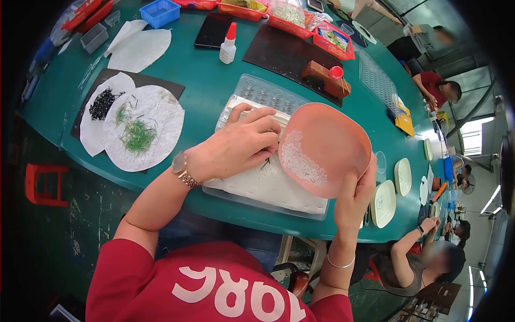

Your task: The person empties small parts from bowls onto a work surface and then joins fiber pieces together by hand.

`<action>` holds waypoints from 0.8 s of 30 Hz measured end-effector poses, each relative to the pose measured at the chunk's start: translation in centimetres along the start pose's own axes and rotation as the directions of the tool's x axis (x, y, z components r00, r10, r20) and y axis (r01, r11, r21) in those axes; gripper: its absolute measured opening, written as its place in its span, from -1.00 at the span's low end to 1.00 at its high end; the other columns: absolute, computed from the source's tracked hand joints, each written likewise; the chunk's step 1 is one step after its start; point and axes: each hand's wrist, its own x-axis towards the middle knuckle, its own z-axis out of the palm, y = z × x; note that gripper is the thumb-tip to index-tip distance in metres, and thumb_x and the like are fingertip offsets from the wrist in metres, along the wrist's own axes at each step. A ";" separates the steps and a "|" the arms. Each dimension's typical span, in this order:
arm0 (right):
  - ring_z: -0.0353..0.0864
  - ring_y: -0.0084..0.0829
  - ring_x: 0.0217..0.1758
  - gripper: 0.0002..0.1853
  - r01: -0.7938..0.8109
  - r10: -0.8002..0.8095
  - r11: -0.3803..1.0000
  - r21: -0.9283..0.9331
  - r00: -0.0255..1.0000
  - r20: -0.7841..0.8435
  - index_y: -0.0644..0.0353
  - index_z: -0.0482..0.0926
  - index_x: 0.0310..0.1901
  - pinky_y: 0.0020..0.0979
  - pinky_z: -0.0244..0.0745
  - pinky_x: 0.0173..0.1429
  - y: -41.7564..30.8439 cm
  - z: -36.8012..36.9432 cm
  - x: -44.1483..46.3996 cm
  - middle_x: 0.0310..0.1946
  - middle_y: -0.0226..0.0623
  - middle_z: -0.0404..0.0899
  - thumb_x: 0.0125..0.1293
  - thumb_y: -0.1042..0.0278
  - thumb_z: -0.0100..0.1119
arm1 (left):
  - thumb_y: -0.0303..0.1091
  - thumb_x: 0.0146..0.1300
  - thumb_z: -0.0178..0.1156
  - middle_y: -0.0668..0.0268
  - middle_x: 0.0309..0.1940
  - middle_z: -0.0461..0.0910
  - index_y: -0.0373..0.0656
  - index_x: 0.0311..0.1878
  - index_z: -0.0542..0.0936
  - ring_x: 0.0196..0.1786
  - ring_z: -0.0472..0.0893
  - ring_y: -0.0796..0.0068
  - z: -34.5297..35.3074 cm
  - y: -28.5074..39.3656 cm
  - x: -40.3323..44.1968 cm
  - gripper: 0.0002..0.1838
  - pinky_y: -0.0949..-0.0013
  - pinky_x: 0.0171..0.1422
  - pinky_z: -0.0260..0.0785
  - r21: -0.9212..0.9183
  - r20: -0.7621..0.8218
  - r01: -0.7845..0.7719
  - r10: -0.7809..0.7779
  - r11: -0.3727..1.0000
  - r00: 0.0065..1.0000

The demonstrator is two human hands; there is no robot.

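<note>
My right hand (357,193) grips the edge of a pink, rounded-square plate (335,134), thumb on top, and holds it tilted. Small clear-white bits (303,163) lie heaped along the plate's left side. Beside that edge, my left hand (241,142) has its fingers curled together over a white padded board (273,190). What they hold, if anything, is too small to make out. A few pale bits and a thin dark strand lie under the fingertips. The board rests on a clear plastic tray (257,90) with round hollows.
At left, white round sheets hold green strands (138,137) and black bits (102,104). A red-capped glue bottle (228,45), a phone-like black slab (214,30), a brown block (324,78) and red baskets (332,43) stand farther back. Pale plates (383,204) and co-workers are at right.
</note>
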 end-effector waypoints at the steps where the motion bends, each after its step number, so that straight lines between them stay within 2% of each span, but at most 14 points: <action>1: 0.51 -0.40 0.34 -0.54 0.024 -0.024 0.999 -0.031 1.000 0.006 0.40 0.41 0.40 -0.37 0.33 0.46 -0.1 0.2 -0.2 0.26 -0.17 0.56 0.53 0.56 -0.17 | -0.41 0.30 0.34 0.35 0.22 0.58 -0.04 -0.21 0.57 0.58 0.31 0.09 0.0 0.0 -0.1 -0.88 -0.11 0.61 -0.01 -0.003 -0.001 0.006 -0.006 1.000 1.000; 4: 0.50 -0.32 0.38 -0.52 0.070 -0.071 0.988 -0.136 0.997 -0.003 0.41 0.38 0.42 -0.32 0.31 0.49 -0.8 0.7 -0.7 0.30 -0.12 0.52 0.51 0.58 -0.18 | -0.41 0.30 0.34 0.33 0.26 0.55 -0.05 -0.21 0.54 0.58 0.30 0.06 0.1 -0.1 -0.2 -0.87 -0.12 0.61 -0.01 -0.003 -0.004 0.018 -0.018 1.000 1.000; 10: 0.48 -0.28 0.41 -0.50 0.053 -0.051 0.991 -0.122 0.999 0.019 0.39 0.37 0.43 -0.27 0.29 0.52 -0.6 0.3 -0.6 0.32 -0.10 0.49 0.49 0.58 -0.17 | -0.38 0.31 0.35 0.28 0.30 0.51 -0.06 -0.22 0.51 0.58 0.29 0.01 0.0 -0.1 -0.2 -0.83 -0.12 0.61 0.00 -0.014 0.006 0.020 -0.020 1.000 1.000; 16: 0.49 -0.24 0.42 -0.49 0.106 -0.105 0.978 -0.180 0.994 0.017 0.40 0.37 0.43 -0.23 0.30 0.54 -1.0 0.1 -1.0 0.33 -0.09 0.47 0.47 0.61 -0.20 | -0.38 0.31 0.35 0.27 0.30 0.51 -0.08 -0.22 0.50 0.58 0.30 0.01 0.4 -0.3 -0.1 -0.83 -0.12 0.61 0.00 -0.019 -0.002 0.019 -0.019 1.000 1.000; 19: 0.51 -0.21 0.40 -0.49 0.155 -0.155 0.960 -0.233 0.988 0.019 0.42 0.36 0.43 -0.23 0.33 0.51 -1.2 0.2 -1.2 0.31 -0.07 0.49 0.46 0.62 -0.20 | -0.38 0.31 0.35 0.22 0.29 0.50 -0.09 -0.22 0.51 0.58 0.29 0.00 0.3 -0.3 -0.1 -0.83 -0.11 0.61 0.01 -0.017 -0.002 0.013 -0.013 1.000 1.000; 22: 0.62 0.03 0.21 -0.44 0.285 -0.281 0.915 -0.286 0.958 0.056 0.45 0.36 0.40 -0.15 0.48 0.33 -1.2 0.2 -1.1 0.18 0.14 0.55 0.35 0.71 -0.11 | -0.39 0.30 0.35 0.16 0.26 0.50 -0.10 -0.21 0.51 0.59 0.29 -0.01 0.4 -0.3 -0.1 -0.83 -0.10 0.61 0.01 -0.027 -0.009 0.012 -0.013 1.000 1.000; 24: 0.62 0.05 0.19 -0.41 0.311 -0.307 0.901 -0.303 0.950 0.063 0.47 0.35 0.41 -0.13 0.48 0.31 -1.4 0.4 -1.2 0.19 0.15 0.55 0.29 0.74 -0.11 | -0.39 0.30 0.35 0.13 0.22 0.50 -0.10 -0.20 0.51 0.59 0.29 -0.02 0.3 -0.4 -0.1 -0.83 -0.10 0.60 0.01 -0.028 -0.012 0.017 -0.017 0.999 1.000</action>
